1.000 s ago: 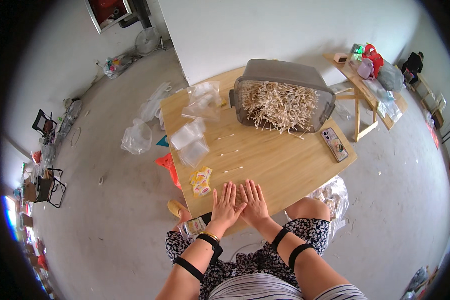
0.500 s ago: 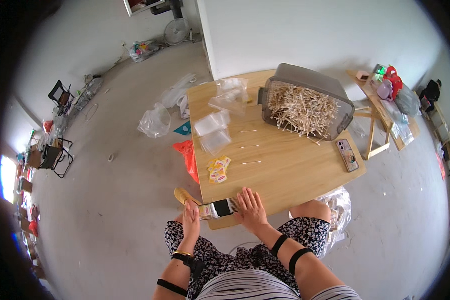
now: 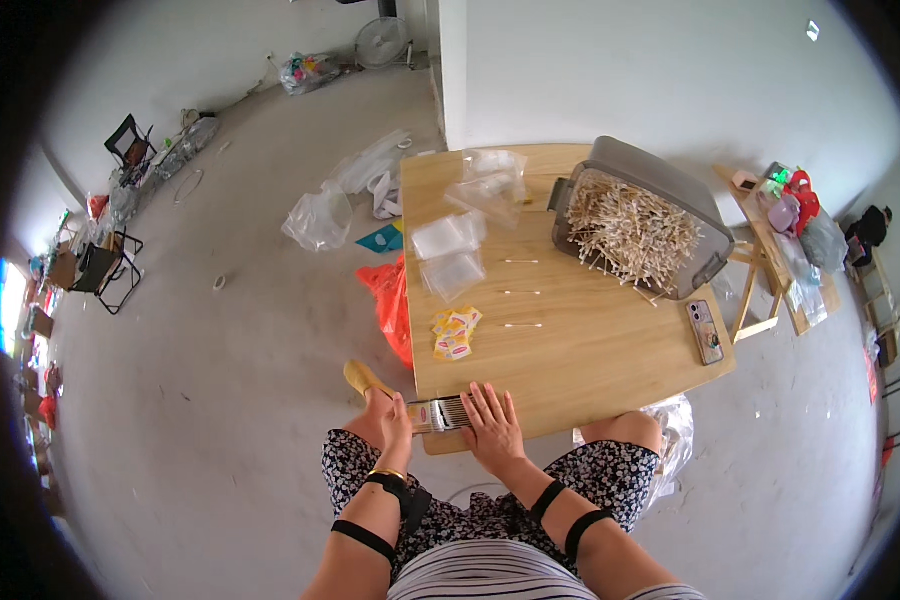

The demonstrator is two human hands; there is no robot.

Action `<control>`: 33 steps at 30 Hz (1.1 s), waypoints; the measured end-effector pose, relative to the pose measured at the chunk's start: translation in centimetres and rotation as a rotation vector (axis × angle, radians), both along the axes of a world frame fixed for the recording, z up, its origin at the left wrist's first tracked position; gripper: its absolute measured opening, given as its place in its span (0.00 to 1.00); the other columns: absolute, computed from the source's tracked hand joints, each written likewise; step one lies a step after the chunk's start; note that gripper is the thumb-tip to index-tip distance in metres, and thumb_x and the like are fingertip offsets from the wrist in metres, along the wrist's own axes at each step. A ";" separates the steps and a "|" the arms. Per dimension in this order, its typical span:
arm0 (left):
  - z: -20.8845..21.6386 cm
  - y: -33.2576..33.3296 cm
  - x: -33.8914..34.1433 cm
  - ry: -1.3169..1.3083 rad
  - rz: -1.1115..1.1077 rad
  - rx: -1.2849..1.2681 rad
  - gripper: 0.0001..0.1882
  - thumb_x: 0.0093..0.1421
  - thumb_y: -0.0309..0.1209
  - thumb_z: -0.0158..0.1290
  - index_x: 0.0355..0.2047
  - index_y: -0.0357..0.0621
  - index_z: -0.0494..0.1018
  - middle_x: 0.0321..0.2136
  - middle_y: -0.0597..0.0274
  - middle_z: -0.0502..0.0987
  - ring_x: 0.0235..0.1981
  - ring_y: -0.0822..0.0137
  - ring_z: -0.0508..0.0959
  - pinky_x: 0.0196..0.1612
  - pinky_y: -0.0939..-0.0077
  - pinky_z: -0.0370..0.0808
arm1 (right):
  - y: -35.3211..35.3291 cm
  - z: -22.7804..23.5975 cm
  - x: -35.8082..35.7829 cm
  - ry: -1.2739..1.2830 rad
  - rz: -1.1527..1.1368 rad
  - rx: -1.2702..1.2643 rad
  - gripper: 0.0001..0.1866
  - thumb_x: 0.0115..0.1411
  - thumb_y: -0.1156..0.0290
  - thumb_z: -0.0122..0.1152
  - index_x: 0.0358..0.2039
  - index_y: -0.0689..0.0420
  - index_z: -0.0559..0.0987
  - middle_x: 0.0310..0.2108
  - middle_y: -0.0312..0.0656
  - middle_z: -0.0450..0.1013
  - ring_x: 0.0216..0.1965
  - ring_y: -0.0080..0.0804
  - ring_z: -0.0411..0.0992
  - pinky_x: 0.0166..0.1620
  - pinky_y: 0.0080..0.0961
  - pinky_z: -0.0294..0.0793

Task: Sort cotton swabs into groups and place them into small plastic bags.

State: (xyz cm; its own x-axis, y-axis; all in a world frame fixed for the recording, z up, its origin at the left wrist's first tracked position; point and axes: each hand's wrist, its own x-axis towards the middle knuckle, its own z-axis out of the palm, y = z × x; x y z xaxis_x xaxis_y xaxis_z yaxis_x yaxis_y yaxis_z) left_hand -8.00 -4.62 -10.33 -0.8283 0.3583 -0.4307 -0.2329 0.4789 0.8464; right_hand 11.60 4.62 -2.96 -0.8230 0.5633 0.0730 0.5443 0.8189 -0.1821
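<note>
At the near left edge of the table (image 3: 580, 385) lies a flat clear packet of cotton swabs (image 3: 450, 413), with a small yellow and white card at its left end. My left hand (image 3: 397, 432) grips that left end, thumb and fingers close together. My right hand (image 3: 493, 430) lies flat over the right end, fingers stretched out and covering part of the swabs. Beyond the packet is a small pile of yellow and white cards (image 3: 456, 332). Clear plastic bags (image 3: 450, 255) are stacked farther back. Three single swabs (image 3: 523, 293) lie spaced apart to their right.
A grey plastic bin (image 3: 660, 165), tipped toward me, holds loose swabs (image 3: 635, 230) at the back right. A phone (image 3: 705, 332) lies by the table's right edge. A red bag (image 3: 390, 300) hangs at the left edge. Plastic bags (image 3: 320, 218) lie on the floor.
The view has shifted slightly. My right hand has slid leftward over the packet and covers more of it. The dark middle part seen before is now mostly out of sight.
</note>
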 end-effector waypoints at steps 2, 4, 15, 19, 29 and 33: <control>-0.3 -0.1 0.3 -0.169 -0.017 -0.023 0.35 0.67 0.57 0.45 0.52 0.32 0.71 0.42 0.51 0.77 0.39 0.59 0.79 0.41 0.68 0.75 | -0.2 -0.2 0.0 0.006 -0.016 0.008 0.36 0.66 0.51 0.47 0.71 0.52 0.54 0.73 0.40 0.46 0.74 0.38 0.41 0.73 0.48 0.37; 0.3 0.7 1.3 -0.237 0.034 0.020 0.36 0.67 0.57 0.44 0.51 0.29 0.71 0.43 0.51 0.77 0.41 0.60 0.79 0.42 0.69 0.75 | -0.2 -0.1 -0.2 -0.008 -0.022 -0.029 0.38 0.65 0.49 0.48 0.71 0.53 0.54 0.73 0.41 0.46 0.74 0.38 0.41 0.73 0.48 0.37; 1.9 -1.0 0.0 0.229 -0.149 -0.177 0.35 0.70 0.55 0.34 0.49 0.32 0.72 0.38 0.40 0.79 0.43 0.47 0.79 0.47 0.60 0.73 | -1.2 0.7 -2.3 0.050 0.003 -0.140 0.47 0.64 0.40 0.46 0.71 0.63 0.49 0.73 0.48 0.44 0.75 0.41 0.39 0.73 0.46 0.36; 3.6 -1.6 -0.2 0.403 -0.246 -0.167 0.28 0.69 0.53 0.40 0.38 0.39 0.77 0.32 0.42 0.80 0.37 0.45 0.80 0.40 0.54 0.73 | -0.3 0.3 -1.2 -0.096 -0.001 -0.052 0.47 0.64 0.39 0.45 0.71 0.63 0.50 0.74 0.48 0.42 0.75 0.40 0.37 0.73 0.45 0.35; 4.3 -1.1 0.9 0.632 -0.316 -0.102 0.25 0.70 0.47 0.43 0.29 0.37 0.76 0.24 0.41 0.77 0.29 0.40 0.78 0.34 0.51 0.73 | -2.4 0.2 -3.7 -0.089 0.070 -0.052 0.51 0.63 0.36 0.46 0.70 0.66 0.49 0.73 0.52 0.41 0.75 0.45 0.37 0.73 0.44 0.39; 4.8 -1.4 0.4 0.514 -0.361 -0.219 0.23 0.69 0.47 0.43 0.38 0.38 0.75 0.28 0.43 0.79 0.35 0.41 0.79 0.40 0.50 0.74 | -0.9 -0.1 -2.5 -0.087 0.086 -0.008 0.50 0.63 0.36 0.46 0.70 0.64 0.49 0.73 0.52 0.41 0.75 0.45 0.37 0.72 0.44 0.39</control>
